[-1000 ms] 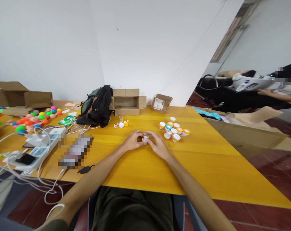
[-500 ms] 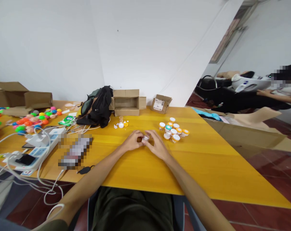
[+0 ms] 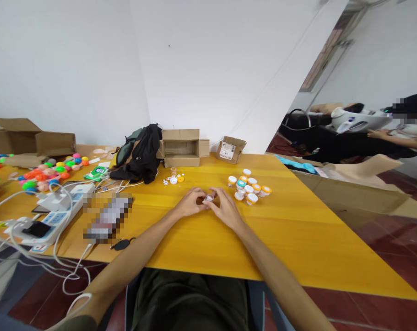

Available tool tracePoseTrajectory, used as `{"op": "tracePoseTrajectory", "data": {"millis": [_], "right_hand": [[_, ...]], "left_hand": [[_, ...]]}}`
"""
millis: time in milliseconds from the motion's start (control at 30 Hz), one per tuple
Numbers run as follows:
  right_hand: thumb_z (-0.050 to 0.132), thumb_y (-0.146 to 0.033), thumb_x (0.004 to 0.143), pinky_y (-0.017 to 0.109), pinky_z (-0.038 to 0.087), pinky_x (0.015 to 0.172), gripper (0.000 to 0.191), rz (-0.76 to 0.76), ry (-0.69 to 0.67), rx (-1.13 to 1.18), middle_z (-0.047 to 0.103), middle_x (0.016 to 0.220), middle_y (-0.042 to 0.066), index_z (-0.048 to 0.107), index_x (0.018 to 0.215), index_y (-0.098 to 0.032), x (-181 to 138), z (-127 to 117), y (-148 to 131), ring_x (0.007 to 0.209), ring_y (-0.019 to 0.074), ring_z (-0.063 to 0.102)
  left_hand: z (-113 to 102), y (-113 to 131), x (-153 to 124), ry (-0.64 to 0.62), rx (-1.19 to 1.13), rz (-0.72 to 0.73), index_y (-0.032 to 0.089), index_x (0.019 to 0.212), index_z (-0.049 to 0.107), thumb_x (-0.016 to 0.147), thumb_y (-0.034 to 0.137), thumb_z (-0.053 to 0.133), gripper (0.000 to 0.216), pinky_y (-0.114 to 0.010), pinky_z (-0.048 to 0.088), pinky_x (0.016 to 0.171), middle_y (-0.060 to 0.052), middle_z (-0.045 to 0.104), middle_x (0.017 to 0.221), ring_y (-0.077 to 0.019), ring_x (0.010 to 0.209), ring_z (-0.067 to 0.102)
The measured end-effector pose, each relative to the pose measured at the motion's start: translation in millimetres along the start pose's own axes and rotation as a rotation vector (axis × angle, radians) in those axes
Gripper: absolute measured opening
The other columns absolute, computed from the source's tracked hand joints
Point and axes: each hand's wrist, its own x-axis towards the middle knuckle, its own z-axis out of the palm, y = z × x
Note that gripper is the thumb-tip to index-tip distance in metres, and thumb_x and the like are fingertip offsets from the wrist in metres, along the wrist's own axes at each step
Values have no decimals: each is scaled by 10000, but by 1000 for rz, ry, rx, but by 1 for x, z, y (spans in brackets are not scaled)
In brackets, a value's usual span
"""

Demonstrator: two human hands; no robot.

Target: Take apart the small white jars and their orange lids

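Between my two hands is a small clear plastic jar, low over the yellow table. My left hand has its fingers and thumb closed on the jar's left side. From the right, my right hand curls around it, thumb in front and fingers behind. The fingers partly cover the jar, and what is inside is too small to tell. Right of my hands stands a group of lidded clear jars with white, orange and teal lids. Beyond my left hand lie small white parts and a yellow lid.
At the back are an open cardboard box, a smaller box and a black bag. On the left lie a phone, a power strip with cables and colourful balls. A person sits at far right.
Both hands stay in nearly the same place around the jar. The fingers have shifted only slightly on it.
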Motion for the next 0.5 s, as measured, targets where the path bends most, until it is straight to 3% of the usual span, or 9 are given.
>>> {"op": "tracePoseTrajectory", "data": {"millis": [267, 400, 500], "right_hand": [[552, -305, 915, 432, 529, 976, 293, -39, -65, 83, 702, 1167, 71, 589, 1204, -266, -2, -2, 0, 1091, 248, 665], [659, -333, 848, 445, 554, 920, 339, -28, -45, 23, 715, 1051, 69, 601, 1173, -256, 0, -3, -2, 998, 270, 685], [637, -324, 862, 449, 564, 899, 296, -10, -36, 26, 727, 1004, 63, 609, 1149, -257, 1, -3, 1, 962, 270, 695]], "left_hand": [[-2, 0, 0, -1, -22, 4, 191, 862, 720, 788, 297, 759, 134, -363, 477, 934, -49, 644, 918, -237, 974, 611], [-1, 1, 0, -12, -5, 1, 192, 863, 720, 786, 269, 755, 115, -357, 481, 911, -47, 642, 902, -234, 956, 610], [-1, 1, 0, -6, -22, -4, 190, 867, 724, 777, 298, 775, 149, -357, 483, 903, -45, 639, 893, -233, 944, 610]]}}
